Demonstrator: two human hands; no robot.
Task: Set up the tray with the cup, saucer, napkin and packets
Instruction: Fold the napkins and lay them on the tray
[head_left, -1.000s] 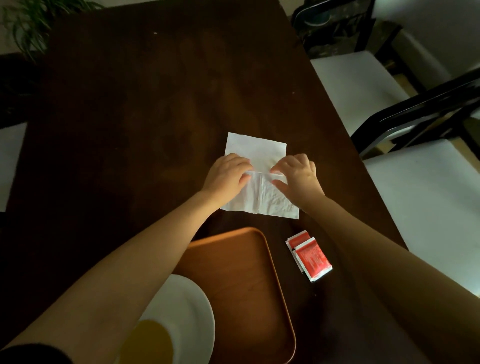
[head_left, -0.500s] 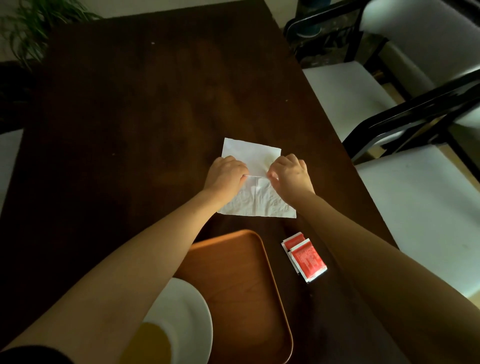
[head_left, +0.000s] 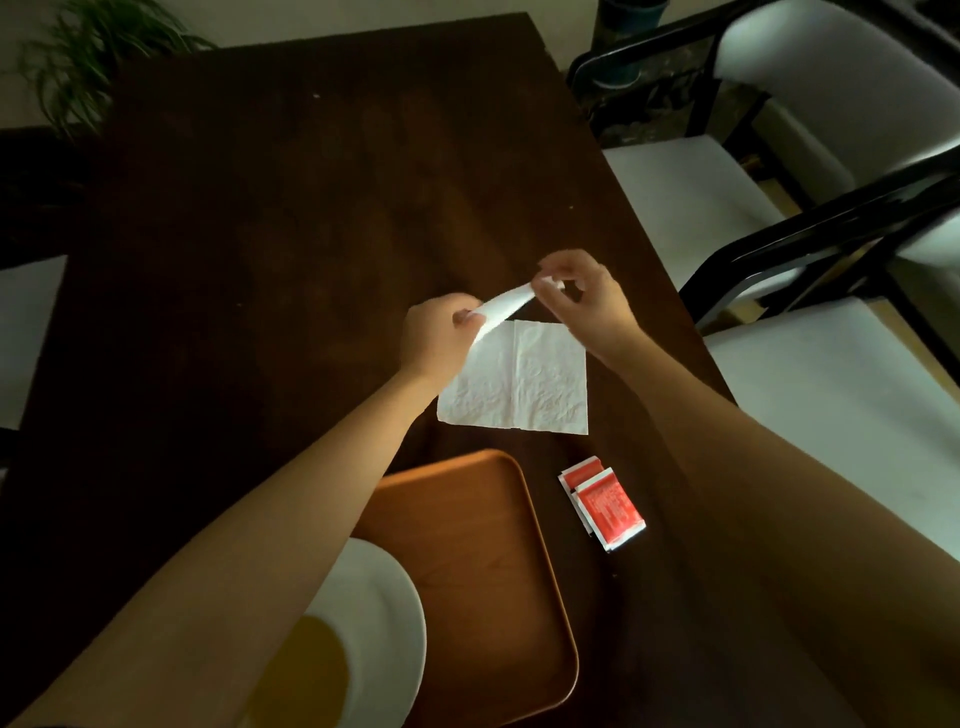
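Left hand (head_left: 436, 332) and right hand (head_left: 582, 296) each pinch a far corner of the white napkin (head_left: 519, 384) at frame centre, lifting that edge toward the near edge | step: folding the napkin on the table; tray (head_left: 483, 545) with saucer (head_left: 374, 613) lower centre; red packets (head_left: 605, 506) lower right | next: likely align edges, press the crease

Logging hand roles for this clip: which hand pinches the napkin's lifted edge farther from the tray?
The right hand; it pinches the napkin at its far raised corner, while the left hand grips nearer the tray.
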